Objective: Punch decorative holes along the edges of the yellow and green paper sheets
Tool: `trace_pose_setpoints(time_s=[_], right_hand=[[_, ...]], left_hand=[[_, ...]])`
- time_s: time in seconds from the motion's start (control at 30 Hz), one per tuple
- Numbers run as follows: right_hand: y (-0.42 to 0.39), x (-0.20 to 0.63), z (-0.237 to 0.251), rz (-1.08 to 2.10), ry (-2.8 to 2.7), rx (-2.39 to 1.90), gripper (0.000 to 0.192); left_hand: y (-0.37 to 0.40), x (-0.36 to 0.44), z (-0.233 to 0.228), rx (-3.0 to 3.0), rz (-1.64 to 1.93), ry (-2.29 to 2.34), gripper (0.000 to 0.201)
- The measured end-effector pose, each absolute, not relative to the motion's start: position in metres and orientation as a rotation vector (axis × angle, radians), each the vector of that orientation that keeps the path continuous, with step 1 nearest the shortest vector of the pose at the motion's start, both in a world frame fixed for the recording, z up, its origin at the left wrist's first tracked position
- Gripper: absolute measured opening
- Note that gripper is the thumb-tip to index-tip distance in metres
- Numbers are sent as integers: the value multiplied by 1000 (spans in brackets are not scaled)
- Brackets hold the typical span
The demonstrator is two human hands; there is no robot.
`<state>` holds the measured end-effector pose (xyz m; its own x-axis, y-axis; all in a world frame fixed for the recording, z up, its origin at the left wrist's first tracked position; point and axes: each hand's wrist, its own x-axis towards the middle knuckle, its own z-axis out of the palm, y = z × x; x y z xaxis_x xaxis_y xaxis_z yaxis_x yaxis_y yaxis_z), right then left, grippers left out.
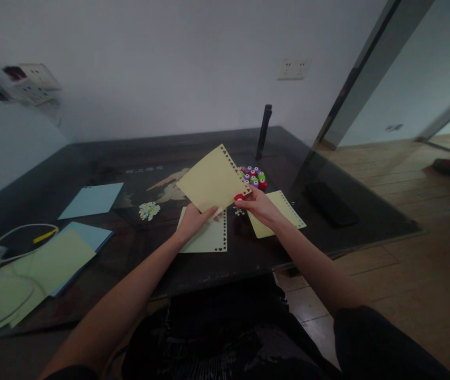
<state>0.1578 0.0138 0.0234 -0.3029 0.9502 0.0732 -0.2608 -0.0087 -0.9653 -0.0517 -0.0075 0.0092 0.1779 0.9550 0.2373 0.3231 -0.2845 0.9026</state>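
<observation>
My left hand [193, 220] grips the lower corner of a pale yellow paper sheet [211, 179], thumb on top, holding it tilted above the table. A row of small punched shapes runs along the sheet's right edge. At that edge my right hand [263, 205] is closed around a small red paper punch [239, 197]. Whether the paper sits in its slot I cannot tell. Beneath my hands lies a pale green sheet [204, 241] with punched shapes along two edges. Beside my right wrist lies another punched yellow sheet [278, 208]. Several colourful punches [255, 177] cluster behind my right hand.
Paper bits [149, 211] are heaped on the dark table [137, 264], left of my hands. Blue paper [92, 200], green sheets [56, 264] and a white cable [15, 229] lie further left. A black phone-like object [331, 204] lies right; a black upright post [264, 132] stands behind.
</observation>
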Motion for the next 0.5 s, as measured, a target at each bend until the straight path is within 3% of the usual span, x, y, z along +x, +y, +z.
trace_pose_setpoints(time_s=[0.27, 0.5], right_hand=[[13, 158, 25, 1510, -1234, -811, 56], [16, 159, 21, 1469, -1210, -838, 43]], left_hand=[[-5, -54, 4, 1721, 1137, 1217, 26], [-6, -55, 7, 1753, 1118, 1260, 26]])
